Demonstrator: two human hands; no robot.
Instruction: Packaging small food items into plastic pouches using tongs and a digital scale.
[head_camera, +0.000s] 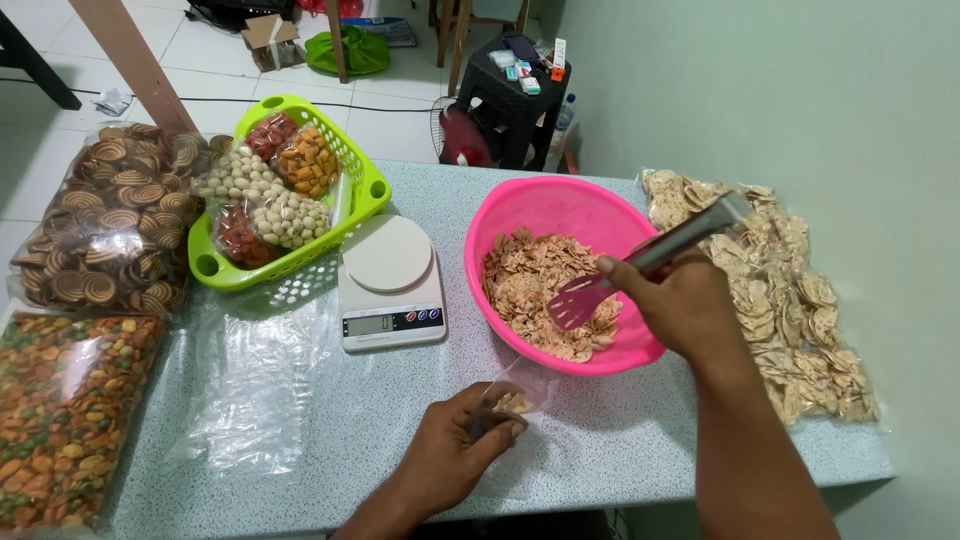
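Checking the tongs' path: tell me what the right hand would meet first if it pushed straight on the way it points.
Probably the flaky chips in the pink bowl: the right hand aims its tongs down-left, tips just above them. Depth is unclear.

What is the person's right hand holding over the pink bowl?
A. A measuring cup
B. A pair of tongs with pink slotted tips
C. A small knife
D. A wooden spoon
B: the right hand holds metal tongs whose pink slotted tips reach into the chips in the pink bowl, while the left hand holds a small clear bag open in front of the bowl.
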